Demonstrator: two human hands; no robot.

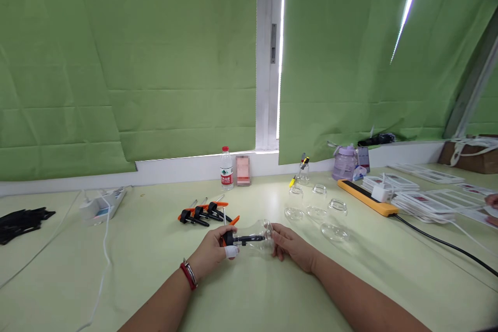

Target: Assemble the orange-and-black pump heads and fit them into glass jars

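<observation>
My left hand (215,251), with a white wrap on one finger, grips a black-and-orange pump head (228,238) by its cap. From this cap a black tube (249,239) runs sideways into a clear bottle (257,227) lying level above the table. Fingers of my right hand (291,247) are closed around the bottle's right end. Just beyond my left hand, several similar pump heads (200,212) with orange levers and thin metal rods lie in a row. Three clear bottles (337,218) stand upright beyond my right hand.
A water bottle (226,168) stands by the wall. To the right are an orange-edged power strip (368,198), stacked white sheets (422,205), a purple jug (344,163) and another person's hand (492,201). Black strips (23,222) and a white power strip (101,207) lie left.
</observation>
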